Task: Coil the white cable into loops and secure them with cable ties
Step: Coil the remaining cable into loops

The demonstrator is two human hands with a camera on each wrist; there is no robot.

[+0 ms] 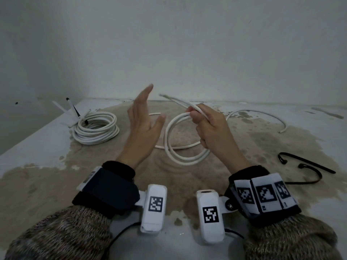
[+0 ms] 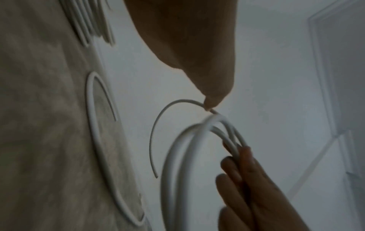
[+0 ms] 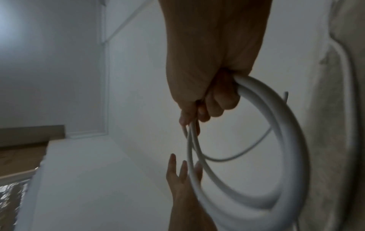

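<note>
My right hand (image 1: 195,115) is raised above the table and grips a white cable (image 1: 166,136) gathered into two or three loops that hang down from the fingers. A free end sticks up and to the left past the thumb. The other length trails right across the table (image 1: 259,112). In the right wrist view my right hand (image 3: 209,100) has its fingers curled round the loops (image 3: 292,140). My left hand (image 1: 144,117) is held up just left of the loops, fingers straight and spread, holding nothing. It appears in the right wrist view too, the left hand (image 3: 180,175) next to the loop.
A second, finished white coil (image 1: 95,128) lies at the back left beside several white cable ties (image 1: 65,112). Two black cable ties (image 1: 309,167) lie at the right. The table (image 1: 37,147) is white with a worn brown patch and ends at a wall behind.
</note>
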